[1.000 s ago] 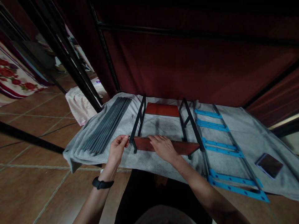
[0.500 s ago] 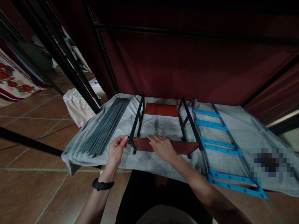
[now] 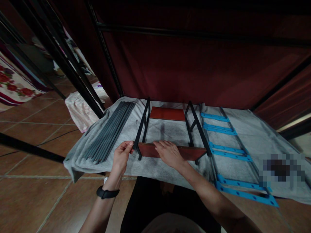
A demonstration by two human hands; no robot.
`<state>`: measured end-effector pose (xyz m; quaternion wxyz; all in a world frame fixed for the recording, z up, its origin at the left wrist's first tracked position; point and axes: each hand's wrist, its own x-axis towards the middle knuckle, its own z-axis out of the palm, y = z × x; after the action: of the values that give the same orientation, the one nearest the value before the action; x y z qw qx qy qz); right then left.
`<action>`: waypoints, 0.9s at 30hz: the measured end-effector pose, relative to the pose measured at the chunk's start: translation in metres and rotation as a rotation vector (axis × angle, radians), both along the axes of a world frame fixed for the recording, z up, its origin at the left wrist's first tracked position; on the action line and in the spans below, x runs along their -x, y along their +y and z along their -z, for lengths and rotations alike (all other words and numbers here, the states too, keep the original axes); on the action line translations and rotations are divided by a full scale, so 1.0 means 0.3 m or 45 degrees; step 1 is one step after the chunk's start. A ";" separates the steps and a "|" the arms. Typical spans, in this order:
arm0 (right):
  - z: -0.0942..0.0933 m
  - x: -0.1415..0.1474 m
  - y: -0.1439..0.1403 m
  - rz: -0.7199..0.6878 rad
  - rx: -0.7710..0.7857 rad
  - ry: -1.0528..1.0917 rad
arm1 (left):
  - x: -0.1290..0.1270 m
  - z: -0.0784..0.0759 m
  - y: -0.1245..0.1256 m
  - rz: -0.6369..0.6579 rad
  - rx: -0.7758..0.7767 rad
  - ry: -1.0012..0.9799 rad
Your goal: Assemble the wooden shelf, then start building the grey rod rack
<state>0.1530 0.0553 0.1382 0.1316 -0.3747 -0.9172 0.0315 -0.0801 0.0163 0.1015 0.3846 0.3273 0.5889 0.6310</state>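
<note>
A small black metal frame [image 3: 199, 129] with two side pieces lies on a grey cloth. A reddish-brown board [image 3: 191, 153] joins its near ends, and an orange-red panel [image 3: 167, 114] spans its far part. At the near left corner, my left hand [image 3: 122, 153] is closed, thumb and forefinger pinched against the outside of the frame; whatever is between them is too small to make out. My right hand [image 3: 168, 153] grips the board near its middle, its fingers over the upper edge and the palm against the near face.
A bundle of grey metal rods [image 3: 109, 132] lies left of the frame. To the right are blue slotted strips [image 3: 233, 157] with dark bars. The grey cloth [image 3: 167, 129] covers the table. Black posts [image 3: 73, 71] stand at left, and a dark red curtain [image 3: 194, 71] hangs behind.
</note>
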 end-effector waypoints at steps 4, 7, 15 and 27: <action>0.003 0.001 0.001 0.003 0.003 0.002 | 0.001 0.005 -0.003 0.024 0.005 -0.048; 0.003 0.002 0.001 0.009 0.015 0.008 | 0.000 0.012 -0.005 0.005 0.007 -0.059; 0.001 0.000 -0.001 0.004 0.015 0.004 | 0.004 0.008 -0.002 0.022 0.005 -0.060; -0.004 0.002 -0.001 0.007 0.032 -0.005 | -0.009 -0.001 -0.008 0.010 0.002 -0.070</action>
<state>0.1523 0.0549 0.1394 0.1254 -0.3789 -0.9160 0.0419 -0.0774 0.0138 0.1016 0.4034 0.3121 0.5772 0.6378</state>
